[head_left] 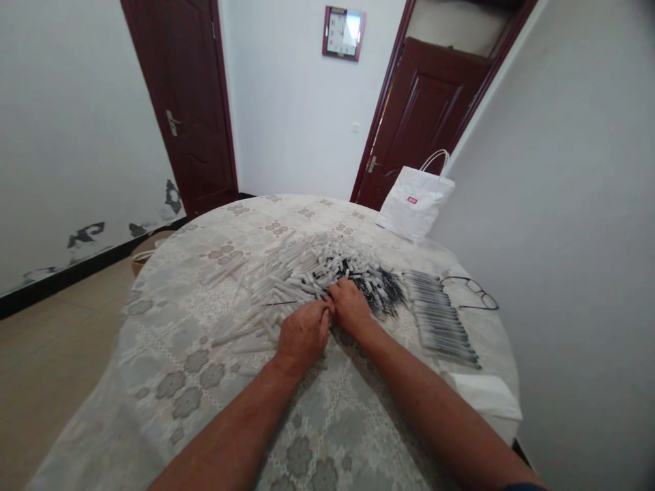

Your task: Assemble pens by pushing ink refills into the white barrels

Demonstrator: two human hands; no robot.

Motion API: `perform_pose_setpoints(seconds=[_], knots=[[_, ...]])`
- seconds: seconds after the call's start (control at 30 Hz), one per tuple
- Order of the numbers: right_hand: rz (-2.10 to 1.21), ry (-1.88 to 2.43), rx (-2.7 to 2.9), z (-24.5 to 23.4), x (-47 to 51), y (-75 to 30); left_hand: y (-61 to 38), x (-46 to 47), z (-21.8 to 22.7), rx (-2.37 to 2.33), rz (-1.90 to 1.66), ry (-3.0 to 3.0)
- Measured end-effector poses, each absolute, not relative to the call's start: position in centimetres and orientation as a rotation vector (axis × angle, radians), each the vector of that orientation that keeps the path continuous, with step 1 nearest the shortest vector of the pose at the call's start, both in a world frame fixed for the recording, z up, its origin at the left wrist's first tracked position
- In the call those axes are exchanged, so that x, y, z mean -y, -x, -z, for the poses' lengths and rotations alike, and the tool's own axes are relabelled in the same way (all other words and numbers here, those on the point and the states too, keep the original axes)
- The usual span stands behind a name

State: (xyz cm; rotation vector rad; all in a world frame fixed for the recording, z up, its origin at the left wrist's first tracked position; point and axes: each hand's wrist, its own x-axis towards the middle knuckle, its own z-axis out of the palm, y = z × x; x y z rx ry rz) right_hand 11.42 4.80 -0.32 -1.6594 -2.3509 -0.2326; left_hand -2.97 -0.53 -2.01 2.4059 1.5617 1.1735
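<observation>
My left hand (303, 332) and my right hand (351, 305) meet over the near side of a pile on the table. Both are closed with fingertips pinched together, and whatever lies between them is too small or hidden to name. Left of them, a thin dark stick (279, 303) points outward; I cannot tell if it is held or lying on the pile. Whitish pen-like tubes (286, 262) are heaped around and beyond my hands. Beside my right hand lies a bunch of thin black sticks with white ends (381, 290).
Finished-looking pens (443, 319) lie in a neat row at the right, next to eyeglasses (475, 293). A white box (484, 395) sits at the right edge. A white paper bag (417, 201) stands at the back of the round table with its patterned tablecloth (205, 409).
</observation>
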Motion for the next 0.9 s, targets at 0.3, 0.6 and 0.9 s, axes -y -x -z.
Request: perform_pose_setpoints(seconds=[0.3,0.6,0.9], knots=[[0.039,1.419,2.089,-0.5,-1.4,-13.9,3.0,0.4,1.1,-1.401,-1.301,-2.126],[-0.154,1.219,2.231,0.8,1.7,-15.3,2.4,0.8,0.4,-1.209,-1.165,-1.601],[0.077,1.662,1.957,1.1,-0.5,-19.7,2.2,0.7,0.6,-1.04,-1.229,-1.298]])
